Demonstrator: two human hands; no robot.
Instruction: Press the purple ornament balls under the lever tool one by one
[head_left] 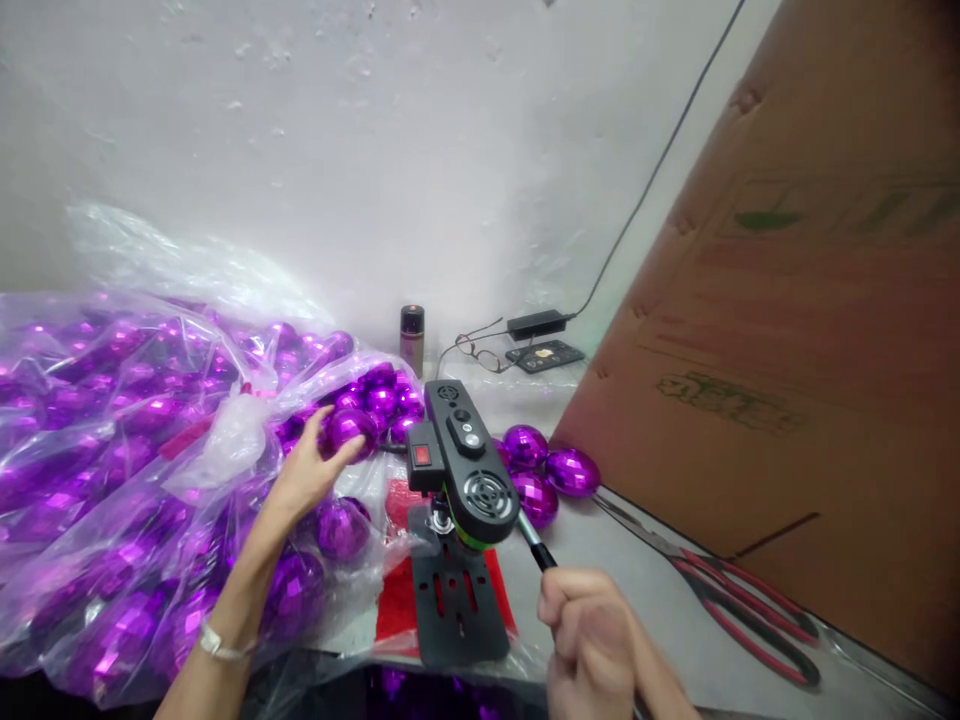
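Observation:
My left hand [311, 472] has its thumb and fingers around a shiny purple bauble [349, 430], at the mouth of a clear plastic bag [244, 440] full of similar faceted balls. My right hand [589, 640] is closed on the black-gripped lever [538, 548] of a small black machine that looks like a bench drill [463, 450]. The machine has a red switch [421, 454] and a slotted base plate [459, 615] standing on something red. Its head partly hides the working end. Another purple bauble [343, 528] lies below my left hand, under plastic film.
Several purple baubles [535, 498] sit right of the machine. Large scissors [720, 590] with red and black handles lie beside a tall cardboard box [765, 330]. Toward the wall are a small bottle [412, 338], eyeglasses [480, 352], a black adapter [536, 323] and a dark phone-like object [545, 356].

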